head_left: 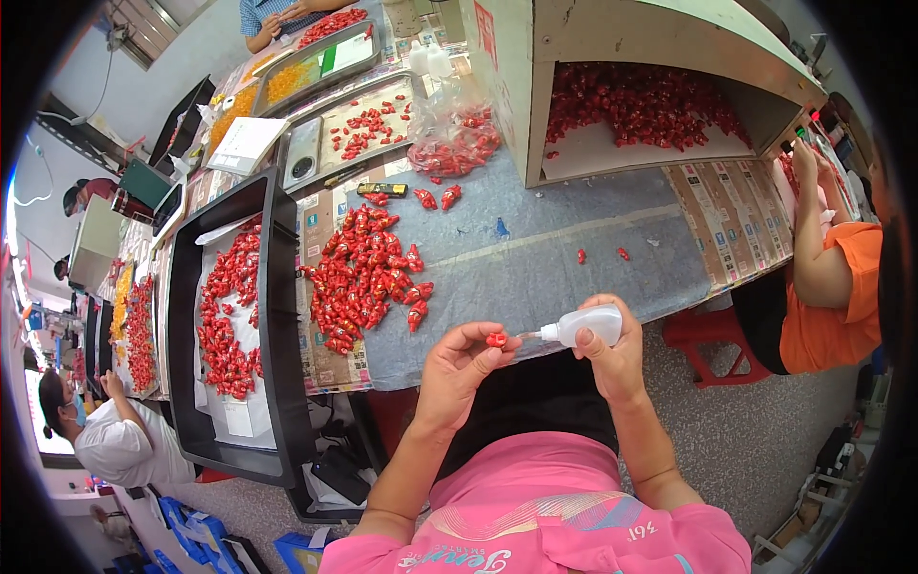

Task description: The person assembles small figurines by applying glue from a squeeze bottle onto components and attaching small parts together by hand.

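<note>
Between the thumb and fingers of my left hand (461, 368) is a small red plastic piece (496, 340), its exact kind too small to make out. My right hand (617, 356) grips a white squeeze bottle (585, 325) lying on its side. The bottle's thin nozzle points left and reaches close to the red piece; whether they touch I cannot tell. Both hands are held above the table's near edge. Ahead and to the left lies a heap of red and gold figurines (359, 277). Two small red parts (581, 256) rest on the grey cloth ahead of my right hand.
A black tray (287, 383) of red figurines stands at my left. Behind the heap are a metal tray (406, 91) with red pieces and a plastic bag (449, 153). A box-like shelf (531, 115) full of red parts stands far right. Co-workers sit around the table.
</note>
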### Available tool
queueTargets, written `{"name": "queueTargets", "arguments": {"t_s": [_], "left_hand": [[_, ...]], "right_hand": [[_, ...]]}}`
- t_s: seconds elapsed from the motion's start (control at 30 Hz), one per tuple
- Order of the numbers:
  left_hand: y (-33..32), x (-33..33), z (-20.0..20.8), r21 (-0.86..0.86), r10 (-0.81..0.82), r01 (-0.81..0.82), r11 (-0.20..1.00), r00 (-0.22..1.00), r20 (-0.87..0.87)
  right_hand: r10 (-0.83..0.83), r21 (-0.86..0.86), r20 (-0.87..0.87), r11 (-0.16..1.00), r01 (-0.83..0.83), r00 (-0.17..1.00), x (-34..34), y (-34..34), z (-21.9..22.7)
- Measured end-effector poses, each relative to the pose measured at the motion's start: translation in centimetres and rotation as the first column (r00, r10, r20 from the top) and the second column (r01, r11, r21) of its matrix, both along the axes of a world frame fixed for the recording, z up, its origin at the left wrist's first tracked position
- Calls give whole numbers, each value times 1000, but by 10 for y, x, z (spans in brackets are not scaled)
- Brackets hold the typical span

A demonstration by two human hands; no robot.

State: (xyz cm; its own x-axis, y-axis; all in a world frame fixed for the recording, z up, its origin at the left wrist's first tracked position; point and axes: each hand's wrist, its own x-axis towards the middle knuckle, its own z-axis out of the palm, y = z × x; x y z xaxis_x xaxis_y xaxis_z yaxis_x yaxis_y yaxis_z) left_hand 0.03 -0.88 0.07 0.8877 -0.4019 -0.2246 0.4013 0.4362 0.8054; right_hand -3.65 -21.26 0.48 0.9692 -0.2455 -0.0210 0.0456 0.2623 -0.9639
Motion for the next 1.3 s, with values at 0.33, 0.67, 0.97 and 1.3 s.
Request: {"name": "queueTargets", "arguments": {"t_s": [0.33, 0.67, 0.97, 1.3], "left_hand": [[-10, -6, 0, -15, 101, -101, 995, 993, 65], [-13, -8, -4, 39, 138, -144, 989, 982, 129], [-15, -9, -5, 43, 158, -165, 985, 979, 130], [-16, -9, -5, 37, 180, -185, 982, 976, 124]], "right_hand": [[-29, -1, -17, 1000, 29, 999, -8, 4, -5], [-51, -60, -39, 997, 49, 998, -10, 5, -7], [-62, -85, -59, 995, 57, 996, -14, 5, -6], [-57, -72, -69, 996, 52, 996, -17, 7, -7]]}}
